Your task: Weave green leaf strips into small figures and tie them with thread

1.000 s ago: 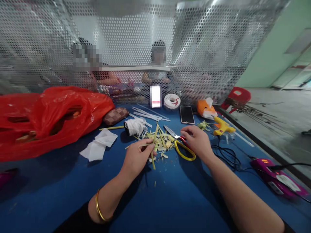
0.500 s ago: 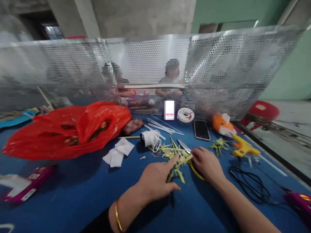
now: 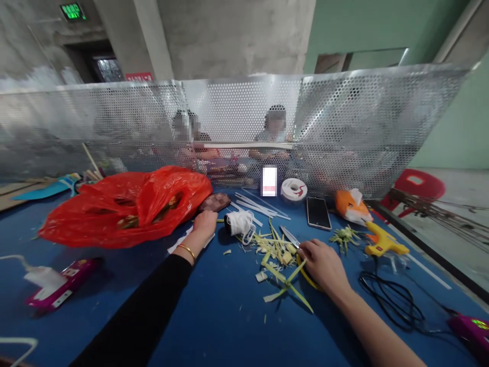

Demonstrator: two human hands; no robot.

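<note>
My left hand (image 3: 205,228) is closed at the thin yellow stick (image 3: 220,220), over white tissue paper (image 3: 179,241). Its fingertips are hidden, so what they grip cannot be seen. Right beside it lies a dark spool wound with white cord (image 3: 240,223). My right hand (image 3: 320,262) is closed around the middle of a pair of scissors (image 3: 290,236), blades pointing away and to the left, yellow handles partly under the palm. Between the hands are pale green and yellow strip scraps (image 3: 269,245). A star-like piece of crossed green strips (image 3: 286,283) lies in front of them.
At left sit a red plastic bag (image 3: 114,204) and a purple power strip (image 3: 71,285). White strips (image 3: 255,205), a ribbon roll (image 3: 294,189), a phone (image 3: 318,213), an orange tissue pack (image 3: 349,206) and a yellow glue gun (image 3: 385,239) with a cable are farther off. A perforated metal screen (image 3: 244,112) stands behind; people sit beyond.
My left hand has left the green strip piece and moved left and away to the yellow stick and tissue. The piece now lies uncovered. My right hand stays at the scissors.
</note>
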